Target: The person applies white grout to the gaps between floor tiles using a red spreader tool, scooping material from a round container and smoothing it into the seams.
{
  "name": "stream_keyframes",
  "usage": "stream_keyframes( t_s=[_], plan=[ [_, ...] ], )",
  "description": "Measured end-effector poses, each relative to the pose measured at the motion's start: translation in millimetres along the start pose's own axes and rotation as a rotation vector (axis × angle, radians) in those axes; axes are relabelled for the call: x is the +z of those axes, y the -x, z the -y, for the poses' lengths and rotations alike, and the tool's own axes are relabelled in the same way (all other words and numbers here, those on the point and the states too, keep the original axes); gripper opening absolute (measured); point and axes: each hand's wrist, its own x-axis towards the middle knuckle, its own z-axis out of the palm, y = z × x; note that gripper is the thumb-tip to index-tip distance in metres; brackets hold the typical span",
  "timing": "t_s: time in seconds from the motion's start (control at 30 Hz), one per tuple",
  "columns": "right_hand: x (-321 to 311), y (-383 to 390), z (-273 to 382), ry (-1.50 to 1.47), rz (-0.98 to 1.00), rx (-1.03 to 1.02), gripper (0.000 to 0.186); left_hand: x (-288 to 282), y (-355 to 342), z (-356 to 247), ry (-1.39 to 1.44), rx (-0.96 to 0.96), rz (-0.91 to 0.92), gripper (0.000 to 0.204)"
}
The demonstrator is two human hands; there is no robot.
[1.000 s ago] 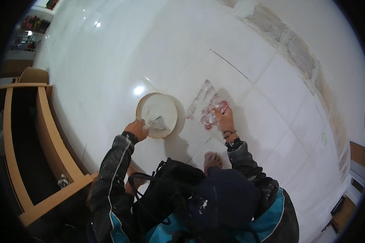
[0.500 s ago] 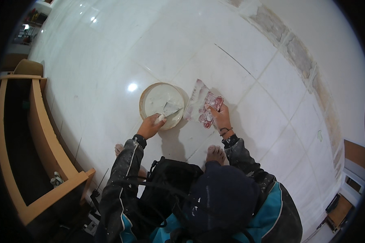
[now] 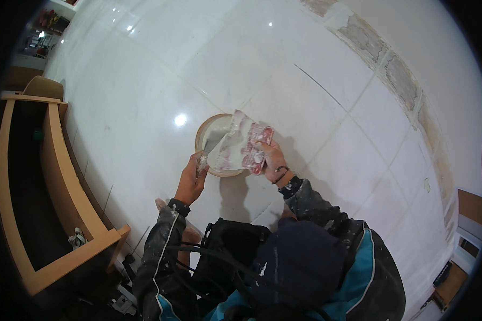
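A round tub (image 3: 200, 131) of white paste stands on the tiled floor in front of me. My left hand (image 3: 189, 179) is closed on the whitened handle of a small putty knife (image 3: 213, 143), its blade over the tub's left part. In my right hand (image 3: 273, 159) is a wide spreader (image 3: 239, 138) with a red, paste-smeared grip. White paste coats its pale blade, which lies over the tub's right side and hides much of the inside. The two blades come close together; whether they touch, I cannot tell.
A long light-wood furniture frame (image 3: 72, 171) with a dark inside stands at the left. Along the right runs a white wall, its lower strip bare and rough (image 3: 401, 80). My feet and a black bag (image 3: 227, 249) are close below the tub.
My right hand has brought the spreader left, from beside the tub to over it. My left hand has tilted the putty knife more upright. The view has shifted slightly.
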Motion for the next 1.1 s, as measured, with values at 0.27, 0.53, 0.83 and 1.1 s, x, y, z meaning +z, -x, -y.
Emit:
stream_keyframes(
  t_s=[0.27, 0.53, 0.83, 1.1],
  plan=[
    [19.6, -12.2, -25.9, -0.147, 0.087, 0.089, 0.024, -13.7, 3.7, -0.3, -0.379, 0.089, -0.044, 0.068],
    [20.4, -1.6, -24.1, -0.243, 0.155, 0.087, 0.021, -34.6, 13.0, 23.2, -0.56, 0.069, -0.005, 0.064],
    [-1.0, -11.2, -20.8, -0.131, 0.16, -0.14, 0.022, -100.1, 54.4, 97.8, 0.164, -0.26, 0.004, 0.039],
    [-95.3, -44.7, 104.6, 1.593, -0.39, -0.833, 0.035, -95.2, 79.0, 232.2, 0.598, -0.581, -0.24, 0.051]
  ],
)
